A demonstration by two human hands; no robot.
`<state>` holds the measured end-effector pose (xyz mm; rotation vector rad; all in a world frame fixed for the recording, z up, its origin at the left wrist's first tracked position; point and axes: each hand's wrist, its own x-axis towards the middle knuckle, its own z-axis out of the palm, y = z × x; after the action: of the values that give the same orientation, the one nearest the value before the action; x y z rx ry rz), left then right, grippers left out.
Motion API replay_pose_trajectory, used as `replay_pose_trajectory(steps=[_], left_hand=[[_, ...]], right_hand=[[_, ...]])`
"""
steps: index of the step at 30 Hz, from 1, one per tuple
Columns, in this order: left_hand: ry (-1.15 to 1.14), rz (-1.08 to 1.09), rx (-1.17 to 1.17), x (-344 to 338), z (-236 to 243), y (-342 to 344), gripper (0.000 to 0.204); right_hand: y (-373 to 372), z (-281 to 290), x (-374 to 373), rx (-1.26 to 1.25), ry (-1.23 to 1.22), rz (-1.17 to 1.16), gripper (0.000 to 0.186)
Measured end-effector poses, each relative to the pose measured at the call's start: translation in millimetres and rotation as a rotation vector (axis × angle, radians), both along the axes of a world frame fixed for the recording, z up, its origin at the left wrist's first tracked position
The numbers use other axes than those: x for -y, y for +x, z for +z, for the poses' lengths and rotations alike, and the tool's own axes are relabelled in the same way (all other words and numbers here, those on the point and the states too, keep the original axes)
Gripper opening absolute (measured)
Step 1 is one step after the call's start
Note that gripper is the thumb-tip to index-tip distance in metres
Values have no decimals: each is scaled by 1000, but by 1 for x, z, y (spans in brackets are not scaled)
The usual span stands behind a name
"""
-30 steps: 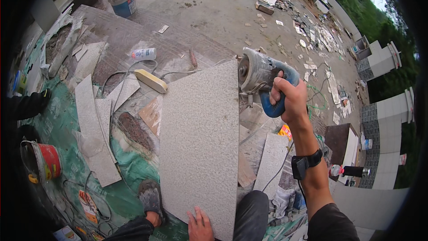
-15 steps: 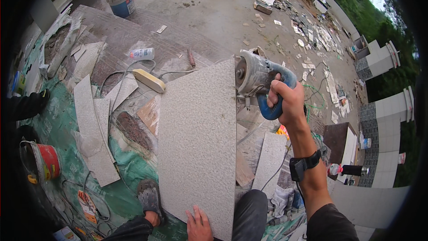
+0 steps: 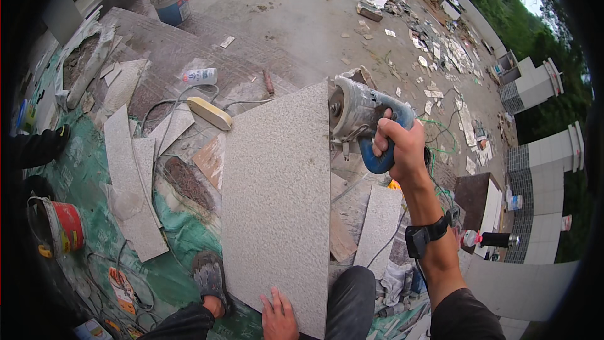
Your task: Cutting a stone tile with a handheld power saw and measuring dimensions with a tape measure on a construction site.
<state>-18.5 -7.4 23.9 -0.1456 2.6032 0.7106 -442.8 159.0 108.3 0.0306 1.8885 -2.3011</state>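
A large speckled pale tile (image 3: pixel 277 195) lies before me, reaching from my legs out to the middle of the view. My left hand (image 3: pixel 280 316) rests on its near end, fingers stretched flat against the surface. At the far right edge of the tile, my right hand (image 3: pixel 401 143) grips the blue loop handle of a dusty handheld electric tile cutter (image 3: pixel 365 108). The cutter's round disc faces the tile edge; how deep the blade sits is hidden.
Beyond the tile lie a cream-yellow block (image 3: pixel 209 113), a white bottle (image 3: pixel 200 76) and a cable. Cut tile strips (image 3: pixel 133 182) cover the ground on the left, near a red bucket (image 3: pixel 65 226) and another person's shoe (image 3: pixel 61 135). A blue bucket (image 3: pixel 170 4) stands farther off.
The cutter and my right hand have shifted slightly left in view, along with the tile. A faint haze of dust now hangs beyond the tile's far end. My left hand stays put on the tile.
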Motion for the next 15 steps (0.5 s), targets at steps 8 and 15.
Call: replay_pose_trajectory(steps=[8, 15], left_hand=[[21, 7, -17, 0, 1, 1, 75], [33, 3, -27, 0, -4, 3, 80]], right_hand=[[7, 2, 0, 6, 12, 0, 16], [17, 6, 2, 15, 29, -2, 17]])
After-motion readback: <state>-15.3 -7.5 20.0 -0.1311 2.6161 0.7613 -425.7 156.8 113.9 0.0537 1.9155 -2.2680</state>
